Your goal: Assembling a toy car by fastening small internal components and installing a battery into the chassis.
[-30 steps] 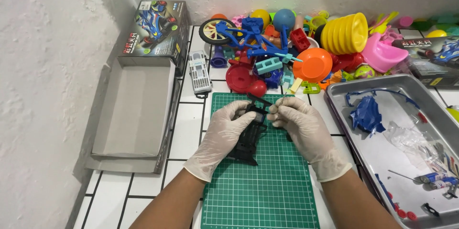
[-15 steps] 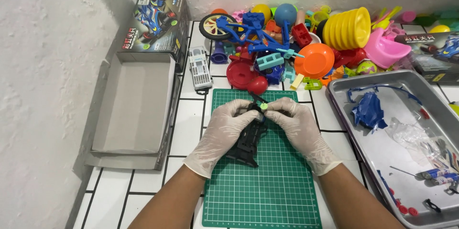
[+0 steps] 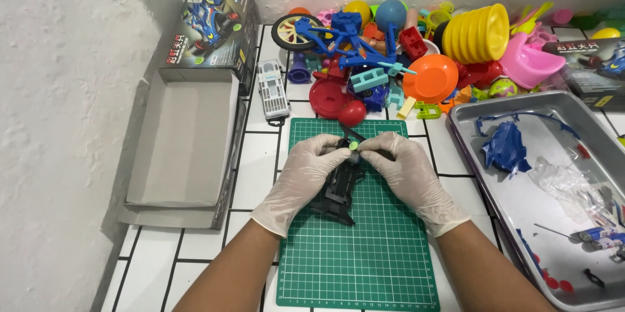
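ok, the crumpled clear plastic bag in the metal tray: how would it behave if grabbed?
The crumpled clear plastic bag probably is floppy: its creased film lies slack in the metal tray. Likely very light, thin enough to see through. May slip on the smooth metal if pushed.

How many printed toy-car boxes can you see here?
2: one box stands at the back left, behind the open tray; another box lies at the far right, behind the metal tray, partly cut off. The toy pile may hide more.
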